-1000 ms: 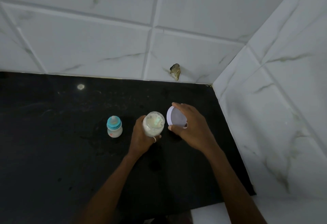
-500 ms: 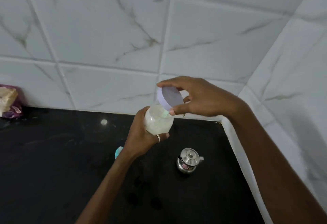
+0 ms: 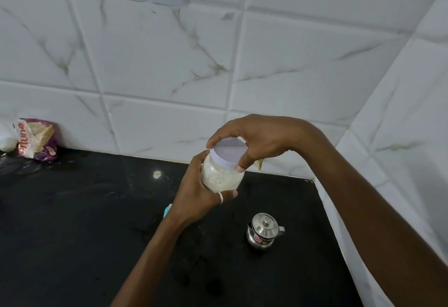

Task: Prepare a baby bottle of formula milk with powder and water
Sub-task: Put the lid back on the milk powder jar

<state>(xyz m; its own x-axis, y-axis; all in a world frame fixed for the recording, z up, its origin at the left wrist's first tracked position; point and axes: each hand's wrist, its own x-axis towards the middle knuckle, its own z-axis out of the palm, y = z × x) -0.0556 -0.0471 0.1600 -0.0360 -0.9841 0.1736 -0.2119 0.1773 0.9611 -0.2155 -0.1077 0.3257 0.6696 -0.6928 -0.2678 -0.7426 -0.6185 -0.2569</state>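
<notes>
My left hand (image 3: 194,197) grips a clear jar of white powder (image 3: 221,177) from the left and below, held up above the black counter (image 3: 72,222). A pale lilac lid (image 3: 229,152) sits on the jar's mouth, and my right hand (image 3: 261,137) grasps that lid from above with fingers around its rim. Only a sliver of the baby bottle's teal cap (image 3: 167,210) shows behind my left wrist; the rest of the bottle is hidden.
A small lidded steel pot (image 3: 264,232) stands on the counter to the lower right of the jar. A purple and white food packet (image 3: 35,139) leans against the tiled wall at far left. White marble tiles close the corner at the back and right.
The jar was lifted off the counter. The lid, held beside and then tilted over the mouth, now sits on the jar. The view tilted up, hiding the bottle and revealing the pot.
</notes>
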